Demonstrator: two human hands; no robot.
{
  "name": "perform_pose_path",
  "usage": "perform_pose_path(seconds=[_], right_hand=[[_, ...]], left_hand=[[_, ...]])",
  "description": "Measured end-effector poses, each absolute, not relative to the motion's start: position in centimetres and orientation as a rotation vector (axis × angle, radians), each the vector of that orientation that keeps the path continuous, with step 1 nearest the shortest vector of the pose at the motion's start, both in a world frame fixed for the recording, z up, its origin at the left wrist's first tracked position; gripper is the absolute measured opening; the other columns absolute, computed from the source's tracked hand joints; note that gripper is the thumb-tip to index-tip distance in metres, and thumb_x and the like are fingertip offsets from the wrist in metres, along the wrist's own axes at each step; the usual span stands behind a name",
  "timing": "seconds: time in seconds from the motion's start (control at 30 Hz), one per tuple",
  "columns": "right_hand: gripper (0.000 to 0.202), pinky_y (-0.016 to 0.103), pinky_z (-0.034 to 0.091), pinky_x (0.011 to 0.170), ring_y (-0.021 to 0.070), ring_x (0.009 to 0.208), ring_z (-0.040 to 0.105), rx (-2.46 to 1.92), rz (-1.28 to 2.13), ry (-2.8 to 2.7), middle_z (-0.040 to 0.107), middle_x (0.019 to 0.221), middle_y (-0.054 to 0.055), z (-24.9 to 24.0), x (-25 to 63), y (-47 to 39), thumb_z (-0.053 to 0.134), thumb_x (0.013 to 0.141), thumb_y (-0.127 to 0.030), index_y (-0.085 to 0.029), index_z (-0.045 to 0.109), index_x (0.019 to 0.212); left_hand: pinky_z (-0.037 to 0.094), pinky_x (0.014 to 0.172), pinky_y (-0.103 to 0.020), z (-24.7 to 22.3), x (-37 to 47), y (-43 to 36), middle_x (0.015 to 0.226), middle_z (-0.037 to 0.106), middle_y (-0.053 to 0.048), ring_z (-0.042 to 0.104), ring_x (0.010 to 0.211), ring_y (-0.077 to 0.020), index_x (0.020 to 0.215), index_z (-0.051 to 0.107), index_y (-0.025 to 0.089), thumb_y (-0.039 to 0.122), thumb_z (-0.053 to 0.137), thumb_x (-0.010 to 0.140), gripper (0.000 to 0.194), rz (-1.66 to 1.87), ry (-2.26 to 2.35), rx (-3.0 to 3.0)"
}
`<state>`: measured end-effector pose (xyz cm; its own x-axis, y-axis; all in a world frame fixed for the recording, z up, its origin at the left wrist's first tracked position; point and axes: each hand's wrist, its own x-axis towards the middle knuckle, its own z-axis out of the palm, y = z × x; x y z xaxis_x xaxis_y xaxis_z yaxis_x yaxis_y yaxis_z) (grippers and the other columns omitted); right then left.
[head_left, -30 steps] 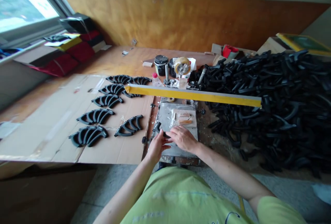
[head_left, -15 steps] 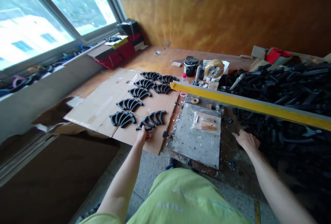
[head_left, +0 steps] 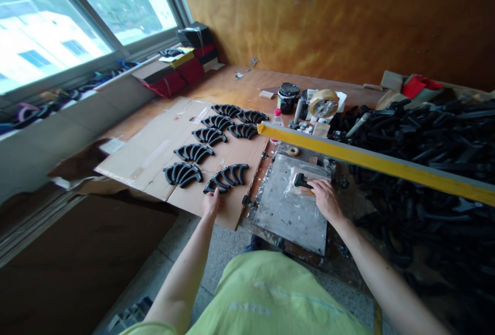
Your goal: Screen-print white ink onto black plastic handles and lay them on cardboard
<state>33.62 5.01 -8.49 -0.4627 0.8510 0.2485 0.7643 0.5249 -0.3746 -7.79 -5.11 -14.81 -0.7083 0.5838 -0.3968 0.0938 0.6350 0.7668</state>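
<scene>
On a cardboard sheet (head_left: 154, 139) at centre left lie several fan-shaped groups of curved black parts (head_left: 194, 153). My left hand (head_left: 212, 202) is closed at the lower left end of the nearest right group (head_left: 232, 174), its fingers on a black piece there. Over the grey metal plate (head_left: 286, 221), my right hand (head_left: 325, 196) grips a black part (head_left: 302, 181) with a wider end pointing left. Beneath that part, a clear plastic bag with wooden pieces (head_left: 294, 188) is partly covered.
A yellow bar (head_left: 348, 150) crosses above the plate toward a large heap of black parts (head_left: 436, 139) at right. Behind stand a black tub (head_left: 287, 99), a red-capped bottle (head_left: 277, 116) and a tape roll (head_left: 323, 103). Red boxes (head_left: 189, 71) sit by the window.
My right hand has moved left from beside the black heap to over the plate, and a black part is now in it. My left hand has barely moved.
</scene>
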Motion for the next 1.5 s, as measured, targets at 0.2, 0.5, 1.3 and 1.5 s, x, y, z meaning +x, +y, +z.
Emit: perform_pose_path(seconds=[0.2, 0.5, 1.3, 1.5], right_hand=[[0.034, 0.045, 0.039, 0.095, 0.0304, 0.112, 0.048, -1.394, 0.101, -2.461, 0.061, 0.116, 0.013, -6.1, 31.6, 4.9, 0.039, 0.091, -0.017, -0.019, 0.068, 0.11], [0.029, 0.035, 0.042, 0.094, 0.0212, 0.107, 0.049, -0.881, 0.653, -2.751, 0.06, 0.113, 0.008, -6.4, 11.0, 5.0, 0.049, 0.091, -0.018, -0.021, 0.061, 0.117], [0.031, 0.055, 0.037, 0.09, 0.034, 0.119, 0.039, -1.589, 0.529, -2.581, 0.051, 0.131, 0.014, -11.8, -0.3, 7.9, 0.038, 0.092, -0.023, -0.024, 0.062, 0.112], [0.04, 0.057, 0.041, 0.084, 0.0337, 0.115, 0.042, -1.82, 0.605, -2.421, 0.049, 0.132, 0.017, -11.8, -3.9, 15.1, 0.026, 0.096, -0.024, -0.024, 0.059, 0.119]], left_hand=[[0.045, 0.09, -0.038, -14.3, -5.8, -5.9, 0.104, 0.062, -0.01, 0.06, 0.1, -0.024, 0.103, 0.059, 0.019, 0.043, 0.052, 0.085, 0.031, 0.954, 2.503, 0.688], [0.045, 0.085, -0.036, -14.3, -5.6, -5.1, 0.106, 0.06, -0.01, 0.062, 0.091, -0.0226, 0.113, 0.062, 0.023, 0.045, 0.049, 0.088, 0.036, 0.812, 2.521, 0.777], [0.044, 0.081, -0.033, -12.6, -9.3, 2.4, 0.093, 0.07, -0.009, 0.064, 0.089, -0.0233, 0.095, 0.065, 0.024, 0.037, 0.048, 0.088, 0.023, 0.882, 2.188, 1.09], [0.044, 0.089, -0.034, -12.8, -13.7, 12.1, 0.091, 0.071, -0.011, 0.064, 0.096, -0.0247, 0.087, 0.067, 0.022, 0.036, 0.053, 0.088, 0.02, 0.839, 2.156, 1.273]])
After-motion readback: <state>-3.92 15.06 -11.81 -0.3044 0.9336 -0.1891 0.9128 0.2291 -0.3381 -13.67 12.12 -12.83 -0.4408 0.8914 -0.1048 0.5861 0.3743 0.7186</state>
